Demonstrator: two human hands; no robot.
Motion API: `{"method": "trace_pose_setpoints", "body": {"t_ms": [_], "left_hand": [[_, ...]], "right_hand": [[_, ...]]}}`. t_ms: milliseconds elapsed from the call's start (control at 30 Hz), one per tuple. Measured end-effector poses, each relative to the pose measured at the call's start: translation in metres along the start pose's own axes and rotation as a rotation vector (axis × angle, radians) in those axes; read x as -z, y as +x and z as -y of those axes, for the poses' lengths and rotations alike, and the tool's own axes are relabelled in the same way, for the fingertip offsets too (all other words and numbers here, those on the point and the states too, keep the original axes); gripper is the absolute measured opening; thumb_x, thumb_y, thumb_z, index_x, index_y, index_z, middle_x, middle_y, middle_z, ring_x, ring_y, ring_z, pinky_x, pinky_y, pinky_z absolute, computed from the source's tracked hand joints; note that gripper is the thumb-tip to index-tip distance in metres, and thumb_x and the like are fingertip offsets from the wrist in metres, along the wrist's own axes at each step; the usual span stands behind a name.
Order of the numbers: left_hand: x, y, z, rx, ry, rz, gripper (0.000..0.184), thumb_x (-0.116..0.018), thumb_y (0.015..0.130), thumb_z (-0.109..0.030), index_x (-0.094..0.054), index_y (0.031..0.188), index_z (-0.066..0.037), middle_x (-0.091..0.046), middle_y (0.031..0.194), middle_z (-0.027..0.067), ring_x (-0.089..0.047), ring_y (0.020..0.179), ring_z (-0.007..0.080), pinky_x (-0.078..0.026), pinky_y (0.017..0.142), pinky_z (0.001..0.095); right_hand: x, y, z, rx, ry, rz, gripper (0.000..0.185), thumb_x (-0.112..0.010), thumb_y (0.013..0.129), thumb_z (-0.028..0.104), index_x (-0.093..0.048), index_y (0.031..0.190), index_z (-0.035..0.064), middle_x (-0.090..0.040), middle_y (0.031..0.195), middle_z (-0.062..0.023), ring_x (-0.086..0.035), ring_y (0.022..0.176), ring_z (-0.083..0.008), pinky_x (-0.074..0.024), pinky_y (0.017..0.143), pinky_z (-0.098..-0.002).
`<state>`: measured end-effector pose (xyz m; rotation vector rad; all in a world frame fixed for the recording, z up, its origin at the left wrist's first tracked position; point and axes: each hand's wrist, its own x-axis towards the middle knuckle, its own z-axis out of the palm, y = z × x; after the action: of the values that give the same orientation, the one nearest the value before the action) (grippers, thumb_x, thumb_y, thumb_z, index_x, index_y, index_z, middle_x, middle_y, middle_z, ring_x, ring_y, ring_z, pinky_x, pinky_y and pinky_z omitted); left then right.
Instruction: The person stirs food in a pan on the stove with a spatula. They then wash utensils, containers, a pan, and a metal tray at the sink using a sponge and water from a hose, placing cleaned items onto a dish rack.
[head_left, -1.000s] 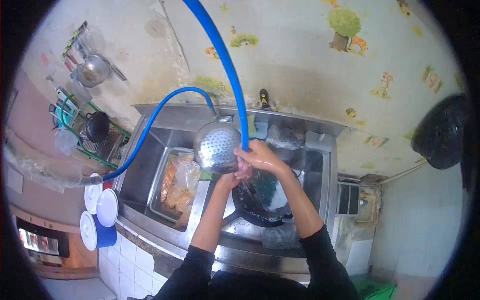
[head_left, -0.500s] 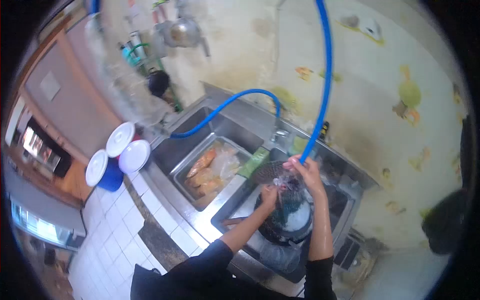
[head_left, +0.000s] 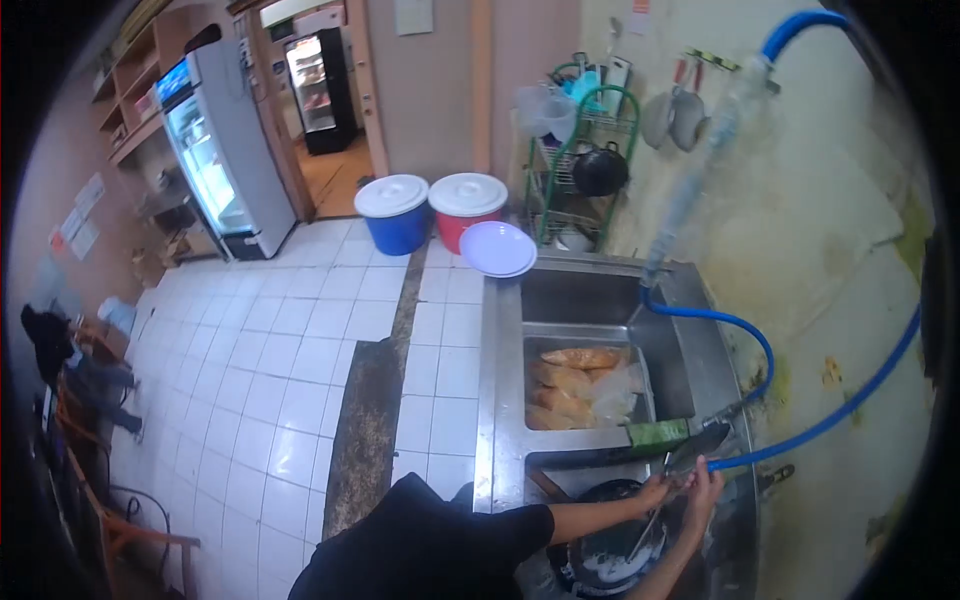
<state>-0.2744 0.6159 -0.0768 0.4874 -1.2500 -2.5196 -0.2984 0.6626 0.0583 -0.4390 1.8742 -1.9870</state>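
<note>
At the sink, my right hand (head_left: 703, 490) is closed on the end of the blue hose (head_left: 830, 432). My left hand (head_left: 655, 493) grips a mesh strainer (head_left: 697, 446), seen nearly edge-on, with its thin handle slanting down past the fingers. Both hands are close together. Beneath them, in the near basin, sits a dark round pot (head_left: 598, 568) with white suds inside. The far basin (head_left: 560, 312) holds a metal tray of orange-brown food pieces (head_left: 572, 385) and clear plastic bags (head_left: 617, 395).
A green sponge (head_left: 658, 433) lies on the divider between basins. Beyond the sink stand a blue bucket (head_left: 396, 232), a red bucket (head_left: 465, 230) and a green rack (head_left: 545, 200) bearing a black wok (head_left: 600, 170). Wooden chairs (head_left: 120, 530) are at left.
The view has turned left, bringing the doorway, fridges and floor into sight. The strainer now shows nearly edge-on instead of face-on. Both hands remain over the pot, the hose still in my right.
</note>
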Motion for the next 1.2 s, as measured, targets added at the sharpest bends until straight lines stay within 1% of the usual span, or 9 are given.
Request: {"method": "trace_pose_setpoints", "body": {"t_ms": [200,433,600,700,833,867,1000,1100,1200], "left_hand": [[0.010,-0.010,-0.031,-0.124,-0.135,-0.126,0.039,-0.049,0.084,-0.010,-0.041,0.122,-0.013,-0.046,0.117,0.0039,-0.041,0.108,0.0141,-0.032,0.092,0.0265],[0.029,-0.005,-0.026,0.063,0.063,-0.117,0.043,-0.048,0.086,-0.018,-0.035,0.125,-0.007,-0.053,0.101,0.0070,-0.051,0.091,0.0146,-0.042,0.078,0.0276],[0.065,0.016,-0.043,0.072,-0.055,-0.029,0.038,-0.047,0.087,-0.021,-0.035,0.118,-0.004,-0.053,0.087,0.0052,-0.054,0.081,0.0140,-0.043,0.076,0.0303],[0.096,0.032,-0.125,-0.024,0.014,0.066,0.031,-0.045,0.087,-0.017,-0.034,0.114,-0.005,-0.051,0.084,0.0046,-0.055,0.080,0.0139,-0.042,0.078,0.0319],[0.144,0.069,-0.235,-0.565,0.129,0.187,0.030,-0.037,0.081,0.000,-0.035,0.111,-0.005,-0.049,0.093,0.0074,-0.053,0.088,0.0183,-0.038,0.082,0.0299],[0.153,0.074,-0.269,-0.717,0.269,0.107,0.032,-0.035,0.080,0.002,-0.036,0.111,-0.004,-0.049,0.096,0.0090,-0.051,0.091,0.0202,-0.037,0.083,0.0294],[0.218,0.121,-0.363,-0.818,0.392,0.501,0.033,-0.045,0.080,0.000,-0.037,0.112,-0.004,-0.048,0.104,0.0145,-0.051,0.094,0.0233,-0.037,0.084,0.0316],[0.263,0.141,-0.415,-0.840,0.394,0.697,0.032,-0.051,0.079,-0.003,-0.038,0.109,-0.003,-0.048,0.102,0.0130,-0.049,0.097,0.0204,-0.036,0.085,0.0299],[0.294,0.153,-0.456,-0.905,0.381,0.713,0.034,-0.055,0.079,-0.008,-0.039,0.109,-0.004,-0.048,0.101,0.0120,-0.049,0.096,0.0208,-0.037,0.085,0.0290]], "right_hand": [[-0.017,0.023,-0.018,0.073,0.272,-0.052,0.016,-0.055,0.079,0.007,-0.042,0.071,0.0126,-0.037,0.052,0.0054,-0.033,0.040,-0.0047,-0.0250,0.036,-0.0197],[-0.057,0.024,-0.002,0.060,0.127,-0.432,0.031,-0.054,0.081,0.011,-0.035,0.057,0.0146,-0.032,0.044,0.0050,-0.027,0.033,-0.0038,-0.0190,0.031,-0.0209],[0.011,-0.003,-0.045,-0.092,0.377,-0.127,0.031,-0.052,0.084,0.024,-0.043,0.058,0.0115,-0.041,0.048,0.0021,-0.033,0.036,-0.0040,-0.0215,0.032,-0.0197],[0.016,-0.041,-0.089,-0.177,0.331,-0.537,0.029,-0.054,0.082,0.027,-0.049,0.060,0.0089,-0.045,0.050,-0.0022,-0.045,0.044,-0.0099,-0.0335,0.038,-0.0238],[-0.073,-0.073,-0.107,-0.356,-1.449,-1.510,0.026,-0.055,0.077,0.030,-0.053,0.082,0.0052,-0.055,0.082,-0.0122,-0.057,0.075,-0.0295,-0.0428,0.066,-0.0448],[-0.139,-0.073,-0.066,-0.438,-1.327,-1.368,0.027,-0.054,0.077,0.030,-0.050,0.088,0.0055,-0.053,0.087,-0.0116,-0.056,0.076,-0.0307,-0.0418,0.068,-0.0437],[-0.262,-0.025,-0.113,0.384,-0.753,-0.726,0.007,-0.053,0.076,0.006,-0.051,0.083,0.0040,-0.053,0.074,-0.0097,-0.052,0.069,-0.0180,-0.0418,0.061,-0.0278],[-0.398,0.032,-0.090,0.175,-0.534,-0.165,0.016,-0.053,0.079,0.010,-0.055,0.092,0.0010,-0.058,0.083,-0.0086,-0.055,0.076,-0.0171,-0.0430,0.074,-0.0282],[-0.482,0.115,-0.117,0.282,-0.423,-0.114,0.027,-0.057,0.081,0.025,-0.056,0.088,-0.0012,-0.058,0.081,-0.0102,-0.054,0.078,-0.0180,-0.0429,0.072,-0.0298]]}}
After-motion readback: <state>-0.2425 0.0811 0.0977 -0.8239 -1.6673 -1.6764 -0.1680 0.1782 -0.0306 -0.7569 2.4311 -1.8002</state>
